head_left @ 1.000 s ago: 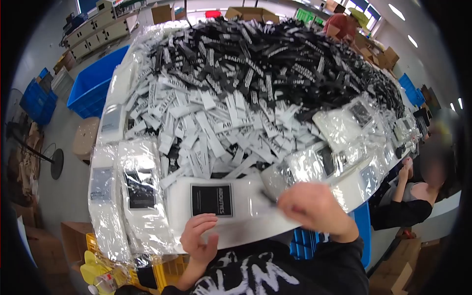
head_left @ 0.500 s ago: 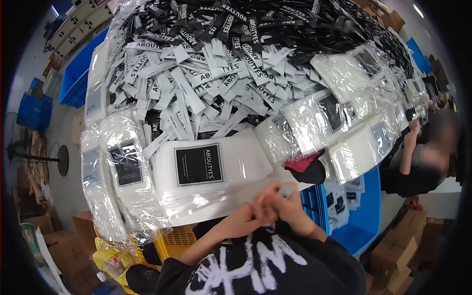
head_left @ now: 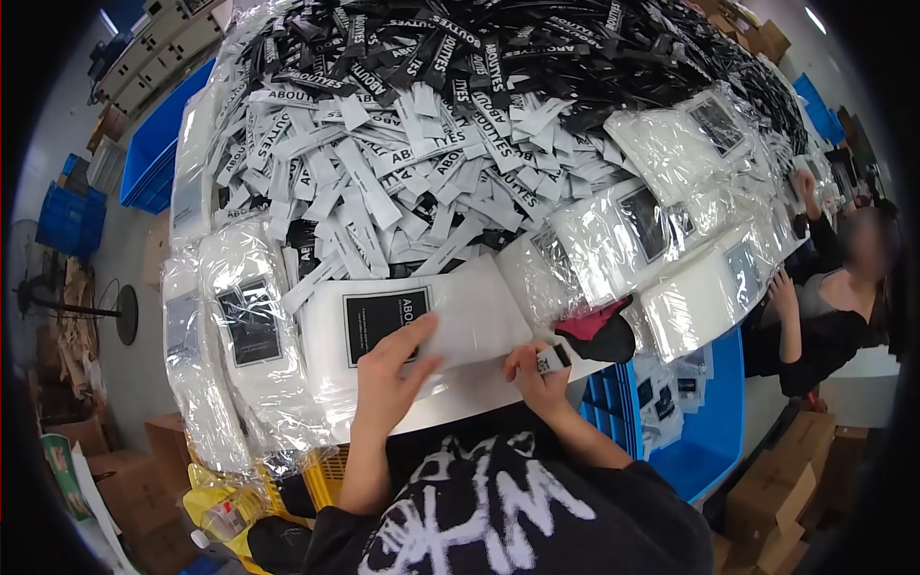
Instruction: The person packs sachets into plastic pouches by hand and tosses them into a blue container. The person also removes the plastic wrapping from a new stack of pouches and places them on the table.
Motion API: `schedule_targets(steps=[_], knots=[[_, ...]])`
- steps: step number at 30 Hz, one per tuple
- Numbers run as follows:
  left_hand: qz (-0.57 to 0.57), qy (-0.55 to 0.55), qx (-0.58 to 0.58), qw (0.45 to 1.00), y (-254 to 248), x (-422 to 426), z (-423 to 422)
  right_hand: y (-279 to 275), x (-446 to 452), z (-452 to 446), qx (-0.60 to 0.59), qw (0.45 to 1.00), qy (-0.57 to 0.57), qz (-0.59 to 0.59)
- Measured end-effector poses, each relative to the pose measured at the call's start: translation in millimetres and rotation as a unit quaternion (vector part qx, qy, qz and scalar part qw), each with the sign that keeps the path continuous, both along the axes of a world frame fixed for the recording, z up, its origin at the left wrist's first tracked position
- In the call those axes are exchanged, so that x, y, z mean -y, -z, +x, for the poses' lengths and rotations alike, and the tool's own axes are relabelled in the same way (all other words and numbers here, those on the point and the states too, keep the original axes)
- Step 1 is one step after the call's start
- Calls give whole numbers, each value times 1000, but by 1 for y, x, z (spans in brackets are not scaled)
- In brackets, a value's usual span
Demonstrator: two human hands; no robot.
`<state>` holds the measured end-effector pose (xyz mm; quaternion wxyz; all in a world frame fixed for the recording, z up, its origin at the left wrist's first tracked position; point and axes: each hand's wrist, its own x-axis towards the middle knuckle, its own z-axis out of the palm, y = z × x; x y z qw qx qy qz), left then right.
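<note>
A stack of clear plastic bags (head_left: 470,307) with a black printed label lies at the table's near edge. My left hand (head_left: 391,379) rests on the top bag with its fingers spread, covering part of the label. Off the stack's right corner, my right hand (head_left: 539,383) is closed around a small white and black packet (head_left: 551,360); its far end is hidden in my fingers. Beyond the stack spreads a heap of white packets (head_left: 364,187) printed ABOUTYES, with black packets (head_left: 402,53) behind them.
Wrapped bundles of bags (head_left: 244,311) flank the stack on the left, and more bundles (head_left: 613,225) on the right. A black and pink cloth item (head_left: 604,331) sits near my right hand. Below the right edge stands a blue bin (head_left: 714,431). Another person (head_left: 815,316) is at the far right.
My hands were together in front of my chest and have moved apart. The left has gone forward onto the bag stack; the right now shows a packet. The other person has shifted their arms.
</note>
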<state>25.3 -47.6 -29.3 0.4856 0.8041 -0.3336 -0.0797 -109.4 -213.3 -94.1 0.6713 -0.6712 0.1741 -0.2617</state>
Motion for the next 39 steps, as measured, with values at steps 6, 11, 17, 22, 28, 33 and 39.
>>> schedule_targets(steps=[6, 11, 17, 22, 28, 33, 39], knots=[[-108, -156, 27, 982, 9, 1, -24, -11, -5, 3, 24, 996, -4, 86], [-13, 61, 181, 982, 11, 6, -61, -33, -14, 3, -24, 999, -6, 30], [-40, 91, -56, 993, 3, 5, -53, -57, 14, 6, -89, 970, -190, -119], [-42, 20, -180, 983, 8, 7, -49, -54, -6, 16, -55, 957, -246, -146], [-55, -28, -221, 973, -9, 9, -53, -77, -7, 21, -73, 966, -179, -174], [19, 54, -32, 998, -16, 10, -51, -82, -12, 14, -90, 898, -232, -364], [93, -24, -31, 995, -11, 12, -59, -85, -3, 16, -25, 928, -135, -346]])
